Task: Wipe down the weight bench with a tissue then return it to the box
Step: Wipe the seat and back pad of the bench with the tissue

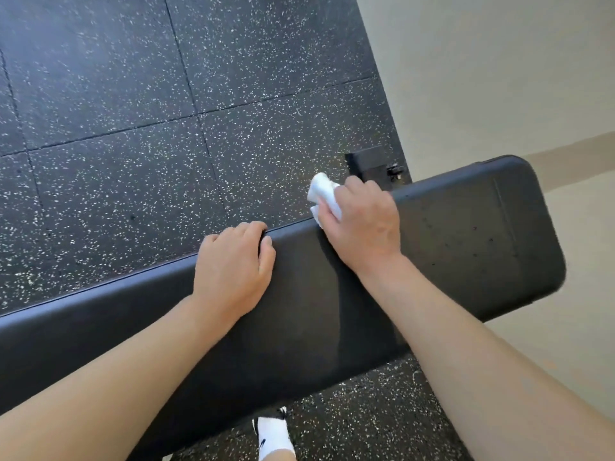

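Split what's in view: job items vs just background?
Job:
- weight bench, black pad
- tissue, white, held by the right hand at the bench's far edge
- left hand, gripping the far edge

Background:
- speckled rubber floor
- wall
- black bracket behind the bench
- white sock

Tissue box: not in view.

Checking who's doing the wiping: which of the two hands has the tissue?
The right hand, at the bench's far edge, grips the white tissue. The left hand holds nothing; its fingers curl over the bench edge.

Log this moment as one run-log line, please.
right hand: wiping with tissue | left hand: gripping bench edge | box: unseen
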A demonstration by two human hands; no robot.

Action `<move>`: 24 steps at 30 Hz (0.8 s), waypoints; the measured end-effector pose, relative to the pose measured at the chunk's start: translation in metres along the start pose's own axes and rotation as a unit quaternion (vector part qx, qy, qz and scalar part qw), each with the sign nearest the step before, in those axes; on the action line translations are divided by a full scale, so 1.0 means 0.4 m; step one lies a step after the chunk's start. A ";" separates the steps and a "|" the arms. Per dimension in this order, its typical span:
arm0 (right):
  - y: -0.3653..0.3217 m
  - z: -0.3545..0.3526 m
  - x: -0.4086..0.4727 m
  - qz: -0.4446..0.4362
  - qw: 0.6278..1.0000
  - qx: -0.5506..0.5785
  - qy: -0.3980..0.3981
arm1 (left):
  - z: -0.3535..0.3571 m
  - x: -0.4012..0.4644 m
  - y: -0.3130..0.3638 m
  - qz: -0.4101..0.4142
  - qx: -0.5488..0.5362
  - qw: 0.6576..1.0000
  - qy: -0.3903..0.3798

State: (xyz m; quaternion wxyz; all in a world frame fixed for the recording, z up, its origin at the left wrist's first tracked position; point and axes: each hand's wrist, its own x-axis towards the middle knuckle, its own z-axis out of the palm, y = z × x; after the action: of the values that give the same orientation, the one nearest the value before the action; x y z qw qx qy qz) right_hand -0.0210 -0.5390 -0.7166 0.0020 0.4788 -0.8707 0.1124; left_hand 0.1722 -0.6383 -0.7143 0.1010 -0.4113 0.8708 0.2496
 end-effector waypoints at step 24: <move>-0.036 0.001 -0.179 0.049 0.997 0.043 0.032 | 0.051 0.046 0.042 -0.069 0.034 0.990 0.116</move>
State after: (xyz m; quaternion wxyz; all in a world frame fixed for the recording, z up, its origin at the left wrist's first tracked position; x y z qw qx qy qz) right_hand 0.0296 -0.4869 -0.7220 0.0034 0.4319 -0.8867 0.1649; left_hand 0.1470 -0.6312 -0.7330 0.0307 -0.4930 0.8542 0.1626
